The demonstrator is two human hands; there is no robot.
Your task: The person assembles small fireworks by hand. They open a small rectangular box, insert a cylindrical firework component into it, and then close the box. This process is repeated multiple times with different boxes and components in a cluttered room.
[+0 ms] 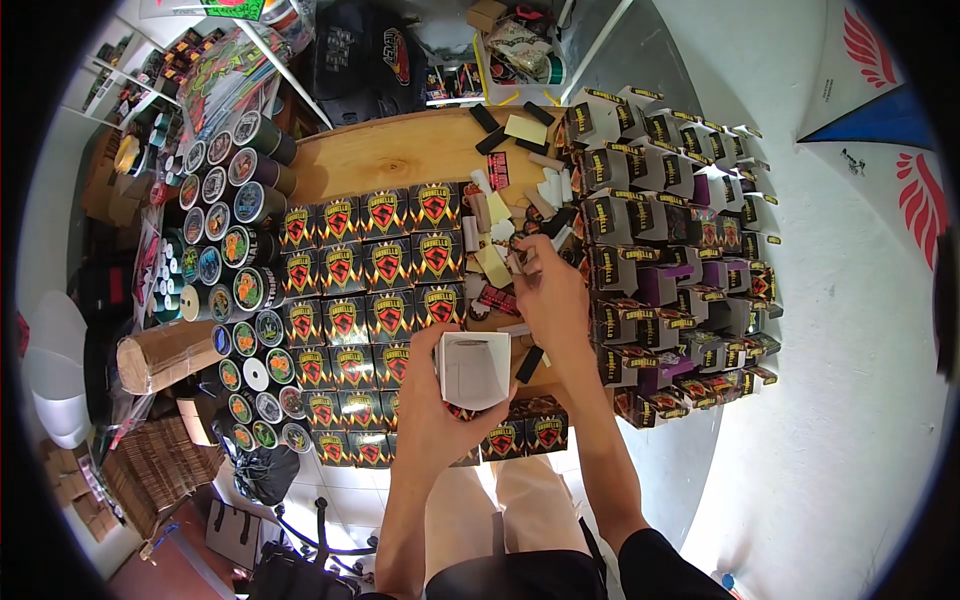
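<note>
Evidently, the left hand (434, 425) grasps an open carton (475, 370) mouth-up, presumably for access, at the right edge of the closed cartons (388, 266); farther right, the right hand (552, 300) sits beside yellow cards (493, 266), its grip unclear.

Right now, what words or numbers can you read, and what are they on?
I won't copy words out, but lettering stands here:
Black square boxes with red shields: a bold word above the shields.
Open grey-lined cardboard boxes: lettering on the black edges.
Black fabric bag: pale lettering.
Round-lidded dark tubs: too small to read.
White-lined box in the left hand: none seen inside.
</note>
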